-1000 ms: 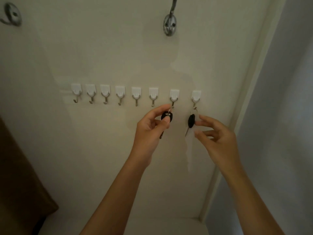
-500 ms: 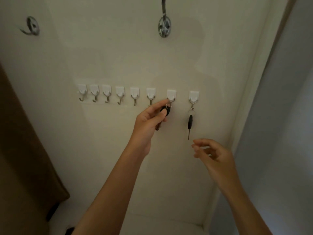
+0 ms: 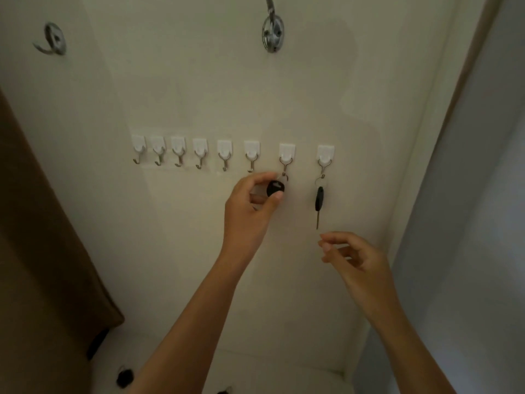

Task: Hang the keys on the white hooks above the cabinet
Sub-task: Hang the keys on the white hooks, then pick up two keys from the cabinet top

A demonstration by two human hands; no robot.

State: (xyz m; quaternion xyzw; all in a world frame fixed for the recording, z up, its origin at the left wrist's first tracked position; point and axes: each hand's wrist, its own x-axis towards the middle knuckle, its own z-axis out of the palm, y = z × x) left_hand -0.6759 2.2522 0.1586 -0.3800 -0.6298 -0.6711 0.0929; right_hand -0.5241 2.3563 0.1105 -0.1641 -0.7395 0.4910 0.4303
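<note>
While left hand (image 3: 250, 214) pinches black fob (image 3: 275, 189) at hook (image 3: 285, 165), right hand (image 3: 360, 263) fingers (image 3: 338, 236) slack, empty, below hung key (image 3: 319, 199); chrome peg (image 3: 272, 34) overhead.

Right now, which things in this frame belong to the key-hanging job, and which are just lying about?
Job: white hooks; black-headed key, pinched by the left hand at the second-last hook; hung key on the last hook; right hand, empty.
Lying about: two metal coat hooks higher up; brown fabric; small dark items below.
</note>
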